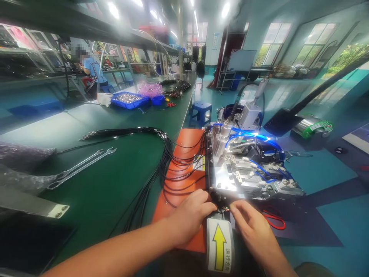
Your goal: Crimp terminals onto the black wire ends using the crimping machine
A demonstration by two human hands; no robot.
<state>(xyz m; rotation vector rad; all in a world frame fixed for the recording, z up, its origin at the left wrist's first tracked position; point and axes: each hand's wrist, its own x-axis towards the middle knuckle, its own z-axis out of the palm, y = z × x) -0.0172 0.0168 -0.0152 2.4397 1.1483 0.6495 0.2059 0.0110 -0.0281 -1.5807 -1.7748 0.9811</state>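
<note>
My left hand [193, 215] is closed in a pinch at the near end of the machine's black track, its thumb and index finger pressed down. What it grips is hidden by the fingers. Opposite it, my right hand [250, 220] pinches with thumb and forefinger beside some thin coloured wire ends [226, 209]. Whether those wires are between its fingertips is too small to tell. Several black cables [170, 154] loop from the green bench over an orange plate [184, 188] toward the track. Just below my hands is a label with a yellow arrow [219, 246].
A metal machine [230, 173] with blue air tubes stands beyond my hands. Red-handled scissors [275, 221] lie at right. Two wrenches [83, 167] rest on the green bench [115, 200]. Farther off are a blue tray of small parts [129, 104], a blue stool [201, 111] and a seated person [93, 71].
</note>
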